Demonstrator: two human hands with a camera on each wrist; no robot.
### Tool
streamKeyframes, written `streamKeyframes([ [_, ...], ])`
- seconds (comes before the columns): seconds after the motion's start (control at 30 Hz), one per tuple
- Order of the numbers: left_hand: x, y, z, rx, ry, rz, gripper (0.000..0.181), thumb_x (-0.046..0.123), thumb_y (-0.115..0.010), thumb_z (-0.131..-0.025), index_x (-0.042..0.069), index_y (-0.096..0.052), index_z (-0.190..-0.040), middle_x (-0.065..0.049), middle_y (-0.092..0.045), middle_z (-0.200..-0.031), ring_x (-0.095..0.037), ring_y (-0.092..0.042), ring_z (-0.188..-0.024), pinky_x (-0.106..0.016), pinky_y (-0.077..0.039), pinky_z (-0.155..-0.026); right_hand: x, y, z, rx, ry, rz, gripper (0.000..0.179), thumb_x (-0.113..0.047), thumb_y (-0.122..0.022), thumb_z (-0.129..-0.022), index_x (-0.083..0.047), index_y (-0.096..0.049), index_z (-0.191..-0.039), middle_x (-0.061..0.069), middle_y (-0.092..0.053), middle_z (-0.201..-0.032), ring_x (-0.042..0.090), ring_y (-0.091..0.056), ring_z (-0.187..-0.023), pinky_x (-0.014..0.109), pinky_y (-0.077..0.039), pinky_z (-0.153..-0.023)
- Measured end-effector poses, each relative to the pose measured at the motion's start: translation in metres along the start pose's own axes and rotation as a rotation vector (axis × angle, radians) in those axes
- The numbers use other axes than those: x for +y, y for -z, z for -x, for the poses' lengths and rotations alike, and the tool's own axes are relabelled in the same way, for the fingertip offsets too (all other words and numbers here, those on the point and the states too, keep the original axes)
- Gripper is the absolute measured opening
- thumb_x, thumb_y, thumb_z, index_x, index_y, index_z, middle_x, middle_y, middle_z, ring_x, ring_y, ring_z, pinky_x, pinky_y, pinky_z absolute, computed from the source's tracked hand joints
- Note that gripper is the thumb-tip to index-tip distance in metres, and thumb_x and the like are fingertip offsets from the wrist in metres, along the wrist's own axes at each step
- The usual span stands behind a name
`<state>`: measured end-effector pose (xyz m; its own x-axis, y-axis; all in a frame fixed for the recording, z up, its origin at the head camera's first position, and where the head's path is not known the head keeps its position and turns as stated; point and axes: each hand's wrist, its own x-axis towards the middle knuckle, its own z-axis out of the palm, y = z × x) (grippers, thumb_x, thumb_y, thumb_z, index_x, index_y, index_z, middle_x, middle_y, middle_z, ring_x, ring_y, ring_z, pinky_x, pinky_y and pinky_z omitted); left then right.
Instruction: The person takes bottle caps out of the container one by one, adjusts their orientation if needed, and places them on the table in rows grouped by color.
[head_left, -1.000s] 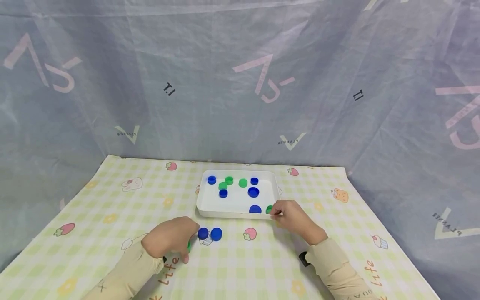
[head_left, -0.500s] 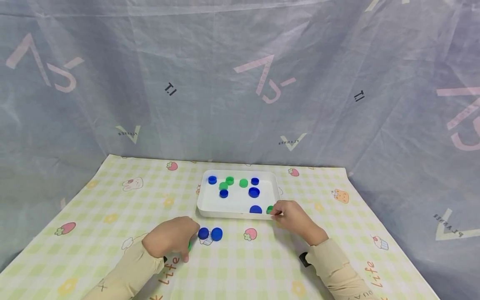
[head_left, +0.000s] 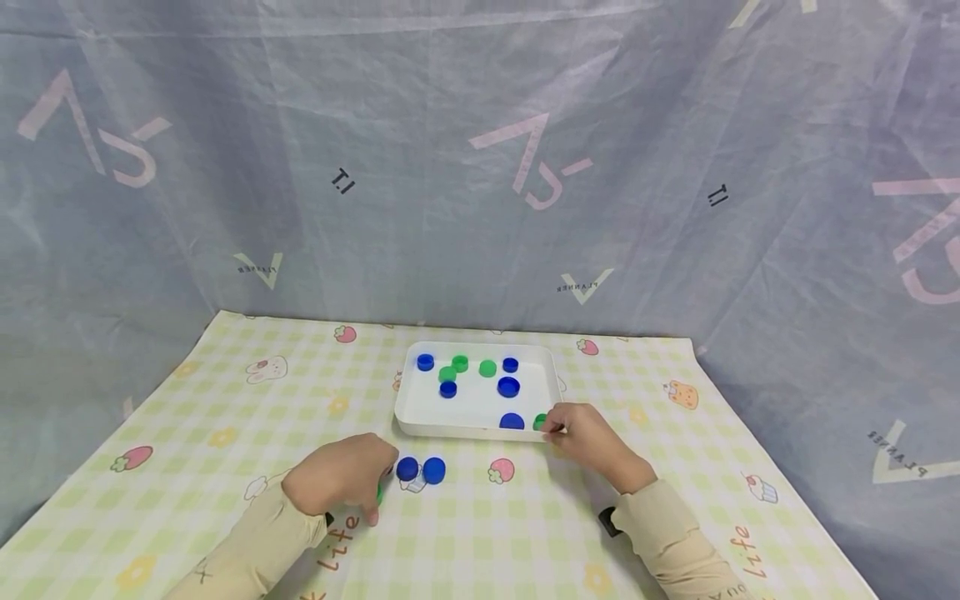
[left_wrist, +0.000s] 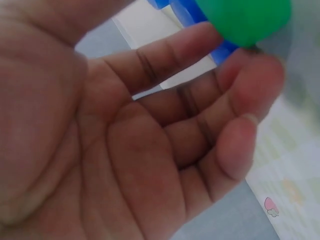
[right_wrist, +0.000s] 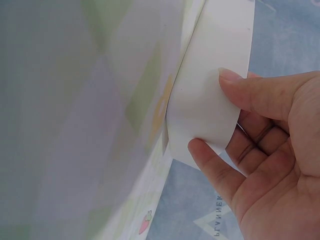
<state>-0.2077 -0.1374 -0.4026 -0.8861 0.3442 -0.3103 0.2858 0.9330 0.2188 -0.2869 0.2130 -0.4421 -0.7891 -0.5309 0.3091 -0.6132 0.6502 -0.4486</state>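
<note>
My left hand [head_left: 337, 473] is low over the tablecloth, left of the white tray. Its thumb and fingers close round a green bottle cap [head_left: 380, 494], mostly hidden by the hand in the head view. In the left wrist view that green cap [left_wrist: 252, 20] touches the fingertips, and the thumb tip is out of frame. Two blue bottle caps [head_left: 434, 470] lie just right of this hand. My right hand [head_left: 596, 437] grips the front right corner of the white tray [head_left: 465, 431]. In the right wrist view its thumb presses the outside of the tray wall [right_wrist: 205, 90].
Inside the tray lie several blue and green caps, among them a blue cap [head_left: 512, 422] and a green cap [head_left: 539, 422] by the front wall. A checked tablecloth [head_left: 465, 542] covers the table. Grey curtain [head_left: 420, 208] hangs behind and at both sides.
</note>
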Motion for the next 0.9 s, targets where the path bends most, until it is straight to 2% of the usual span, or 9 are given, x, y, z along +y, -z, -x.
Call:
streamKeyframes([
  [0.23, -0.003, 0.008, 0.003, 0.026, -0.009, 0.040, 0.045, 0.021, -0.095, -0.063, 0.013, -0.058, -0.086, 0.002, -0.054, -0.078, -0.017, -0.050, -0.072, -0.037, -0.045, -0.067, 0.001, -0.001, -0.002, 0.006, 0.002, -0.012, 0.016, 0.006, -0.074, -0.082, -0.009, -0.075, -0.080, -0.004, -0.068, -0.081, 0.007, -0.063, -0.073, 0.023, -0.054, -0.066],
  [0.37, -0.001, 0.019, 0.008, 0.091, -0.088, 0.095, 0.034, 0.020, -0.090, -0.072, 0.014, -0.058, -0.084, 0.001, -0.055, -0.077, -0.016, -0.048, -0.070, -0.035, -0.041, -0.064, 0.003, -0.003, -0.002, -0.014, -0.018, -0.026, 0.017, 0.005, -0.074, -0.083, -0.011, -0.075, -0.079, -0.005, -0.068, -0.081, 0.005, -0.061, -0.072, 0.022, -0.053, -0.065],
  [0.47, 0.003, 0.034, 0.012, 0.188, -0.212, 0.089, 0.023, 0.023, -0.083, -0.082, 0.017, -0.062, -0.088, 0.004, -0.057, -0.082, -0.011, -0.051, -0.073, -0.033, -0.045, -0.067, 0.005, -0.004, -0.001, -0.026, -0.022, -0.026, 0.018, 0.006, -0.074, -0.083, -0.012, -0.075, -0.079, -0.006, -0.069, -0.082, 0.005, -0.061, -0.073, 0.022, -0.053, -0.066],
  [0.6, 0.012, 0.059, 0.014, 0.393, -0.359, 0.022, 0.017, 0.027, -0.076, -0.088, 0.018, -0.065, -0.097, 0.009, -0.059, -0.095, -0.008, -0.054, -0.080, -0.031, -0.050, -0.074, 0.007, -0.003, 0.000, -0.022, -0.006, -0.017, 0.017, 0.006, -0.074, -0.083, -0.011, -0.076, -0.080, -0.005, -0.069, -0.083, 0.007, -0.063, -0.075, 0.022, -0.054, -0.067],
  [0.7, 0.020, 0.075, 0.006, 0.548, -0.416, -0.022, 0.016, 0.027, -0.075, -0.090, 0.019, -0.066, -0.100, 0.010, -0.061, -0.100, -0.007, -0.056, -0.083, -0.031, -0.051, -0.077, 0.008, -0.002, 0.001, -0.011, 0.009, -0.015, 0.017, 0.006, -0.075, -0.082, -0.010, -0.076, -0.080, -0.004, -0.069, -0.083, 0.007, -0.063, -0.075, 0.023, -0.054, -0.067],
  [0.77, 0.024, 0.083, -0.004, 0.626, -0.441, -0.047, 0.016, 0.027, -0.075, -0.090, 0.019, -0.066, -0.101, 0.009, -0.062, -0.103, -0.006, -0.058, -0.086, -0.029, -0.052, -0.078, 0.007, -0.002, 0.001, -0.002, 0.020, -0.018, 0.017, 0.007, -0.074, -0.083, -0.010, -0.076, -0.080, -0.005, -0.069, -0.082, 0.006, -0.063, -0.074, 0.023, -0.054, -0.066],
  [0.9, 0.032, 0.095, -0.022, 0.683, -0.459, -0.049, 0.017, 0.024, -0.075, -0.089, 0.017, -0.068, -0.103, 0.007, -0.063, -0.107, -0.010, -0.061, -0.091, -0.030, -0.052, -0.081, 0.005, -0.003, 0.002, 0.010, 0.033, -0.028, 0.017, 0.007, -0.074, -0.082, -0.009, -0.076, -0.078, -0.004, -0.068, -0.079, 0.005, -0.062, -0.072, 0.023, -0.054, -0.065],
])
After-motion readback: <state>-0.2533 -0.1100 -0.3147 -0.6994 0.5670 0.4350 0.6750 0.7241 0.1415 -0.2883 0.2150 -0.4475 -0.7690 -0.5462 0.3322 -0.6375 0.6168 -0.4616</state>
